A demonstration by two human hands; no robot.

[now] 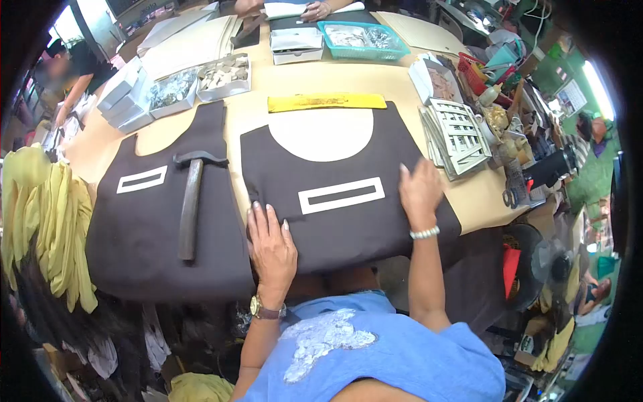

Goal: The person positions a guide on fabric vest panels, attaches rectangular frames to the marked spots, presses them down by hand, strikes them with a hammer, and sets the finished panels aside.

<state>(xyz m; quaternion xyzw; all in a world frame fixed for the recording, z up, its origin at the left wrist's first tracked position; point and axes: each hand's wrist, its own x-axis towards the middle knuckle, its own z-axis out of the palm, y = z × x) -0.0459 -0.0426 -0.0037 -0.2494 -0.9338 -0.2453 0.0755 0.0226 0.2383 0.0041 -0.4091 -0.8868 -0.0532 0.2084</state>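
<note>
My left hand (271,248) lies flat, fingers stretched out, on the left edge of a dark fabric panel (348,241) with a scooped neckline. On the panel's right edge is my right hand (420,193), somewhat blurred, its fingers extended and holding nothing I can see. Between the hands, a white rectangular frame (341,188) sits on the panel. A yellow flat bar (327,102) lies across the top of the neckline. To the left, a hammer (191,214) rests on a second dark panel (134,234), which bears a similar white frame (142,179).
Stacked white cut-out templates (462,137) stand at right, beside cluttered tools. Boxes of small parts (224,75) and a teal basket (365,53) line the back. Yellow cloths (57,221) hang at left. Another person's hands (315,11) are across the table.
</note>
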